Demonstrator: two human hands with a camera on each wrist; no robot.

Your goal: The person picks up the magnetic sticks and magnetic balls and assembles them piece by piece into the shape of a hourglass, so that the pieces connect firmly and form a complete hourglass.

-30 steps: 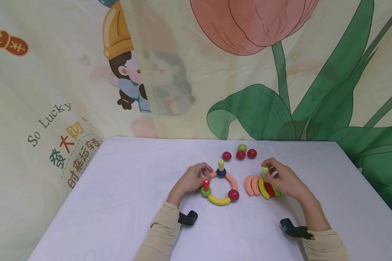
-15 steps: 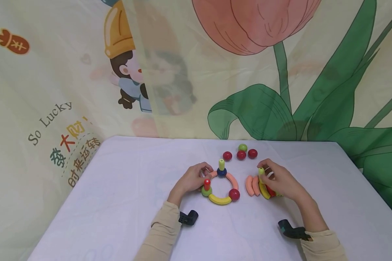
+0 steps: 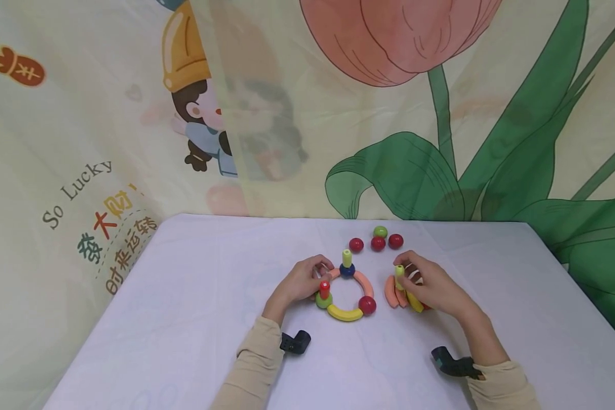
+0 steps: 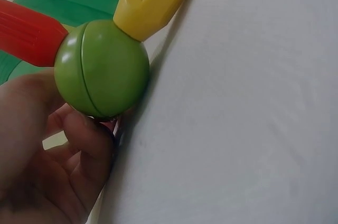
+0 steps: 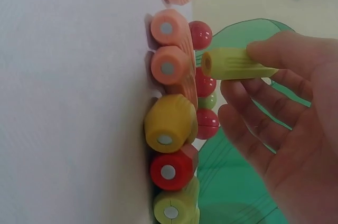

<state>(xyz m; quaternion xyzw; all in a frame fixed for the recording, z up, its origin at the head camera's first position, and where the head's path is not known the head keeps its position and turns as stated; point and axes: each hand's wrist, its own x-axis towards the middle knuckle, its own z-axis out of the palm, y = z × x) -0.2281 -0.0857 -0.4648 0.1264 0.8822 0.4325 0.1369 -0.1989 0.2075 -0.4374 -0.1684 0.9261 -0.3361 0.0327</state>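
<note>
My left hand pinches the ring's left side by a pink curved rod, mostly hidden behind the fingers. The ring lies on the table with a green ball, a yellow curved rod, a dark red ball, another pink curved rod and a navy ball. A red stick stands on the green ball, a pale green stick on the navy one. Between thumb and fingers, my right hand holds a loose pale green stick above the row of rods.
Beneath and beside my right hand lies a row of pink, yellow, red and pale green rods. Farther back, three red balls and a green ball rest on the white table.
My right hand has moved left with the pale green stick, from over the right part of the rod row to over its pink rods. My left hand stays in place on the ring.
</note>
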